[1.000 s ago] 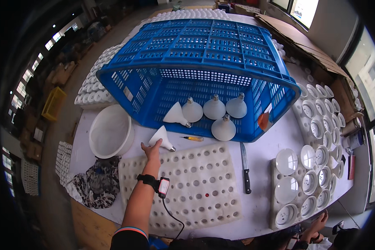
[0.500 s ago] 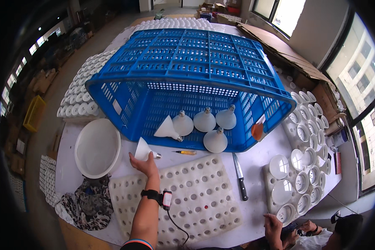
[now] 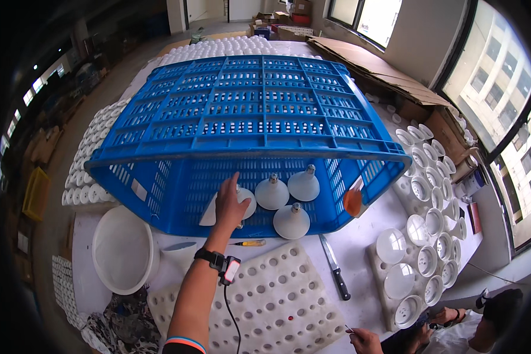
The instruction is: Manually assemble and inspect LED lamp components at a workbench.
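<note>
bulb (image 3: 209, 213) lies partly behind outstretched left hand (image 3: 232, 202)

Lamps (image 3: 291, 223) inside the crate (image 3: 218, 144), a tub (image 3: 124, 259) off its front left corner, a tool (image 3: 252, 242) just before its opening — a pad (image 3: 259, 321) farther forward — a knife (image 3: 337, 270) before its right half, cups (image 3: 427, 261) on a block (image 3: 379, 271) to its right, rows of parts (image 3: 94, 159) to its left

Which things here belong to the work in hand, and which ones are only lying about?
In the work, judging by the left hand:
white lamps, in and just outside the crate
blue crate

Apparently lying about:
knife
yellow-handled tool
patterned cloth
white tub
</note>
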A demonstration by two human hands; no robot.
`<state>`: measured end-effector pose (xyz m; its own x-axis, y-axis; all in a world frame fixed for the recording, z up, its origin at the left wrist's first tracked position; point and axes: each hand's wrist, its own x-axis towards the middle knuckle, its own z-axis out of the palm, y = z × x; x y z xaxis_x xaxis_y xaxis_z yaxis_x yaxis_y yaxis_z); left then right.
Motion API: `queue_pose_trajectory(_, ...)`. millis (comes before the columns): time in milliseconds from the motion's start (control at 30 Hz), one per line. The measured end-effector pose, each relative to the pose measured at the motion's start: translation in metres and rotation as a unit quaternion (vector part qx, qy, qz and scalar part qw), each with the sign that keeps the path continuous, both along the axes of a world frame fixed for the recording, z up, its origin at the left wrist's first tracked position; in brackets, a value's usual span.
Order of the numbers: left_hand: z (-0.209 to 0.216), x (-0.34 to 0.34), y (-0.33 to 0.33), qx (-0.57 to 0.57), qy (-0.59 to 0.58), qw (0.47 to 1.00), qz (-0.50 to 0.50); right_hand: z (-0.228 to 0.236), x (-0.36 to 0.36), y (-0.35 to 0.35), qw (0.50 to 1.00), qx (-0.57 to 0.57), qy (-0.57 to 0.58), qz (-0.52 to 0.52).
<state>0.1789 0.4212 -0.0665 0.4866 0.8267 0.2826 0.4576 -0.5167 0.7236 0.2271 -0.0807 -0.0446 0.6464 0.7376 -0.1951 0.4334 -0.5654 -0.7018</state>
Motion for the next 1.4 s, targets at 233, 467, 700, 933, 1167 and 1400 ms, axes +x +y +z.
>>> queue_pose_trajectory(233,0.000,-0.023,0.024,0.024,0.215,0.972,-0.089,0.007,-0.004,-0.005,0.995,-0.072,0.068,-0.023)
queue_pose_trajectory(467,0.066,-0.120,-0.133,-0.422,-0.240,0.874,-0.025,0.028,0.002,0.060,0.911,0.068,0.406,-0.037)
queue_pose_trajectory(700,0.062,-0.200,-0.300,-0.689,-0.297,0.660,-0.036,0.059,-0.029,0.081,0.829,0.110,0.548,-0.025)
queue_pose_trajectory(933,0.063,-0.219,-0.378,-0.652,-0.130,0.747,-0.004,0.037,-0.056,0.024,0.786,0.061,0.616,-0.008)
queue_pose_trajectory(1167,0.060,-0.225,-0.395,-0.310,0.126,0.917,-0.216,0.027,-0.066,-0.006,0.729,0.037,0.679,-0.076)
queue_pose_trajectory(1400,0.059,-0.205,-0.403,-0.263,-0.077,0.945,-0.180,0.038,-0.088,-0.008,0.745,0.066,0.662,-0.041)
